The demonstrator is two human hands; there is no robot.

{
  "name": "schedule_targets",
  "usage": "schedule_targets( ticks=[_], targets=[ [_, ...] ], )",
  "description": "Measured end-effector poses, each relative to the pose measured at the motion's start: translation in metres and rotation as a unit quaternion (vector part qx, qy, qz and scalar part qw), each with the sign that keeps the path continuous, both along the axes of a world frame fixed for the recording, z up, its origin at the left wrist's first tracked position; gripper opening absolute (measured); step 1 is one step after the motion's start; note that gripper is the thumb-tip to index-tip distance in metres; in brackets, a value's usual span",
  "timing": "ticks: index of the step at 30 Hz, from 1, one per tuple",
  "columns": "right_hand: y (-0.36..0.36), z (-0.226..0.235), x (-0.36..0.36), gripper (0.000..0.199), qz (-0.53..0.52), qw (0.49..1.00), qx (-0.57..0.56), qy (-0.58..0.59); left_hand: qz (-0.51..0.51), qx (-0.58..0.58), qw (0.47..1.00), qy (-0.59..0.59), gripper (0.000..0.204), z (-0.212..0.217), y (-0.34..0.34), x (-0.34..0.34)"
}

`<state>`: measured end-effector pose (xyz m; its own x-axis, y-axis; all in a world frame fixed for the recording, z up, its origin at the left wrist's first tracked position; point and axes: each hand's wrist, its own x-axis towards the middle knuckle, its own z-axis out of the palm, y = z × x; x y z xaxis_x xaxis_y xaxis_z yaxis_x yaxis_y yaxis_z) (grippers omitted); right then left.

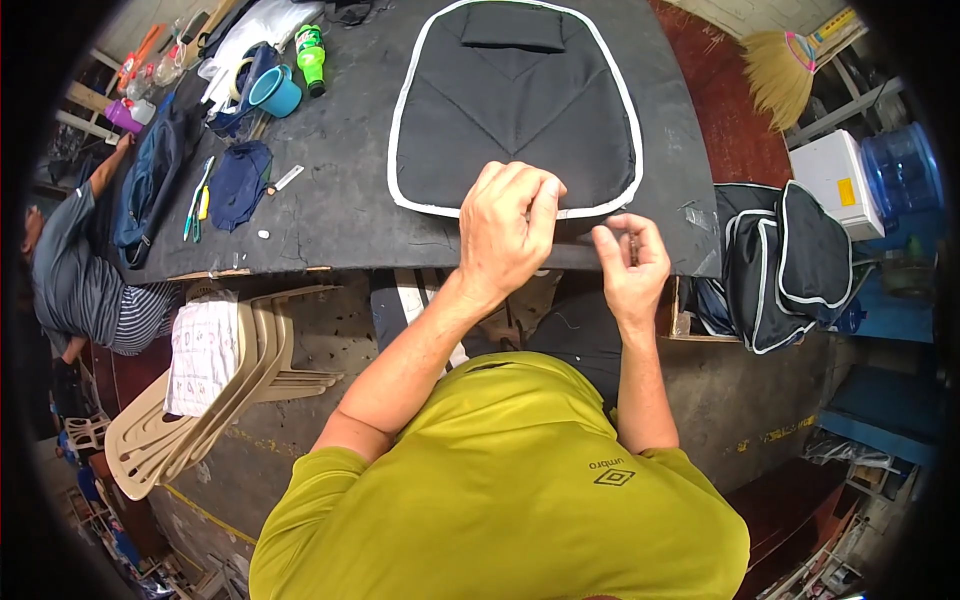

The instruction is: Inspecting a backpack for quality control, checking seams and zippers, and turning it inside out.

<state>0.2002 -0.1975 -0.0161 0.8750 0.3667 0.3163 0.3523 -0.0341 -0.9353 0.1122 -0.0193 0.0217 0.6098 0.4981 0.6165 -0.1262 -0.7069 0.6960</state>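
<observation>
A black quilted fabric panel (515, 110) with white piping around its edge and a small flap near its far end lies flat on the dark table. My left hand (508, 225) is closed in a fist over the panel's near edge; whatever its fingers may hold is hidden. Just right of it, beyond the panel's near right corner, my right hand (634, 262) is raised by the table's front edge. Its thumb and fingers curl together, and anything between them is too small to name.
On the table's left are a teal cup (275, 92), a green bottle (311, 60), navy cloth (240, 180), a toothbrush (199, 198) and a small blade (287, 179). Black white-piped pieces (770, 265) sit at right. Stacked beige chairs (225, 385) stand at left, near another person (80, 270).
</observation>
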Motion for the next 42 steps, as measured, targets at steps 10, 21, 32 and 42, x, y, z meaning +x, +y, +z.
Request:
schedule_targets(
  ticks=[10, 21, 32, 42],
  targets=[
    [0.029, -0.022, -0.003, 0.006, 0.053, 0.988, 0.118, 0.090, -0.032, 0.097, 0.994, 0.042, 0.017, 0.000, -0.004, 0.004],
    [0.016, 0.007, -0.012, 0.019, 0.006, 0.999, -0.006, -0.033, -0.056, 0.022, 0.997, 0.042, 0.009, -0.007, -0.005, 0.004],
    [0.005, 0.017, -0.005, 0.030, -0.044, 0.938, -0.119, -0.322, -0.041, -0.004, 0.999, 0.008, 0.009, -0.015, -0.007, 0.007],
    [-0.006, 0.018, -0.008, 0.031, -0.058, 0.957, -0.107, -0.265, -0.051, 0.068, 0.996, 0.025, 0.014, -0.002, -0.008, 0.004]
  ],
)
